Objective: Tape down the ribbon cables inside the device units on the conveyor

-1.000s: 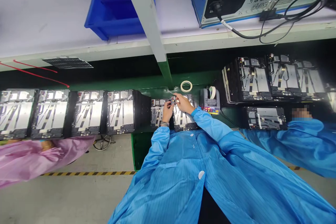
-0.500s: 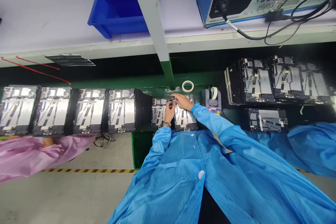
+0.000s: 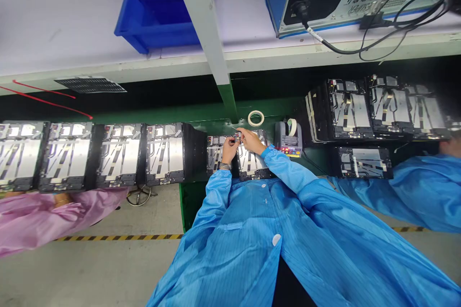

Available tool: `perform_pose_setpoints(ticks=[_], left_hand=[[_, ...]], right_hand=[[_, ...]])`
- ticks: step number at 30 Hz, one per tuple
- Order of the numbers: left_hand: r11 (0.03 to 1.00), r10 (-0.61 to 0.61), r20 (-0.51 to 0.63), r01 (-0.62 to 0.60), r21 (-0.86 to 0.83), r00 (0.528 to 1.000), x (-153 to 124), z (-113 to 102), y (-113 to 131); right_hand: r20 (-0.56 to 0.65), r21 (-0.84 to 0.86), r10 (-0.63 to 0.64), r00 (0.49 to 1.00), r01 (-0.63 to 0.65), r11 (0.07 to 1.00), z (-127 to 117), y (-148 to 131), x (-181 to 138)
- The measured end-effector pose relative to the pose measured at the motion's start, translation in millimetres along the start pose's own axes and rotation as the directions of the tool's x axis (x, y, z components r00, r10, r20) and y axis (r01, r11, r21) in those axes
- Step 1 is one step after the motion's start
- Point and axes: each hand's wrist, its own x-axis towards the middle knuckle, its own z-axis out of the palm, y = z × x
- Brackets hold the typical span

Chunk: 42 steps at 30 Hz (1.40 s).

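Observation:
My left hand (image 3: 229, 151) is closed, its fingertips pinching a small dark electronic part (image 3: 237, 137) with light spots. My right hand (image 3: 252, 141) reaches in from the other side, and its fingers are closed at the same part; its exact kind is too small to tell. Both hands are above an opened flat device (image 3: 248, 163) with a silver inner plate and dark strips, lying on the bench in front of my body. A second such device (image 3: 213, 153) lies just left of it, partly behind my left wrist.
A tape roll (image 3: 255, 118) lies behind my hands, and a tape dispenser (image 3: 288, 139) stands to the right. Stacked device units (image 3: 164, 153) line the left; more units (image 3: 349, 110) are at right. Co-workers' pink sleeve (image 3: 72, 211) and blue sleeve (image 3: 428, 192) flank me. A shelf edge (image 3: 281, 61) runs above.
Both hands stay together, shifting slightly over the device. A thin light sliver at my right fingertips no longer shows. The right co-worker's arm has moved. The view has shifted slightly.

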Motion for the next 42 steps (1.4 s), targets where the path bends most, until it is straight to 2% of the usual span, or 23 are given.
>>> perform_pose_setpoints(ticks=[3,4,5,7,9,10,11,13,17,24,29,34,42], left_hand=[[0.999,0.03,0.025,-0.03,-0.015,0.999,5.7,-3.5,-2.4],[0.999,0.044,0.031,-0.043,-0.016,0.999,6.6,-4.1,-3.9],[0.998,0.057,0.035,-0.056,-0.015,0.998,6.9,-4.4,-5.6],[0.997,0.081,0.039,-0.08,-0.019,0.996,5.7,-4.3,-8.7],[0.995,0.094,0.036,-0.093,-0.033,0.995,3.3,-3.4,-11.0],[0.995,0.098,0.03,-0.097,-0.039,0.995,2.0,-2.9,-11.9],[0.994,0.104,0.023,-0.103,-0.043,0.994,1.0,-2.3,-12.6],[0.992,0.118,0.012,-0.117,-0.044,0.993,0.0,-1.6,-14.2],[0.988,0.143,0.017,-0.142,-0.058,0.99,1.4,-2.2,-18.2],[0.984,0.173,0.001,-0.172,-0.048,0.985,0.0,-3.0,-17.5],[0.978,0.209,0.002,-0.209,-0.006,0.978,-3.3,-2.5,-12.9],[0.971,0.235,0.004,-0.235,0.049,0.972,-5.3,-3.4,-8.2],[0.921,0.343,0.109,-0.357,0.156,0.933,-3.1,-8.5,-4.4]], right_hand=[[-0.126,0.247,0.094,0.988,-0.06,0.967,-3.0,-8.3,-5.8],[-0.15,0.382,0.171,0.974,-0.103,0.918,-3.7,-12.5,-10.3],[-0.136,0.534,0.264,0.955,-0.154,0.831,-3.7,-17.2,-16.4],[0.008,0.801,0.418,0.908,-0.256,0.541,-1.6,-26.4,-31.7],[0.202,0.922,0.465,0.862,-0.328,0.207,3.6,-33.4,-47.4],[0.279,0.934,0.461,0.842,-0.35,0.073,7.0,-35.6,-53.8],[0.333,0.932,0.455,0.826,-0.362,-0.027,10.5,-36.9,-58.5],[0.393,0.917,0.451,0.801,-0.373,-0.137,16.8,-37.6,-62.3],[0.431,0.901,0.453,0.78,-0.398,-0.172,21.3,-35.2,-54.3],[0.515,0.856,0.446,0.732,-0.464,-0.226,14.2,-27.2,-41.7],[0.506,0.862,0.448,0.737,-0.457,-0.222,14.1,-27.3,-39.7],[0.506,0.861,0.483,0.715,-0.451,-0.234,13.6,-30.7,-35.2],[0.542,0.835,0.539,0.645,-0.488,-0.256,11.1,-31.1,-27.6]])
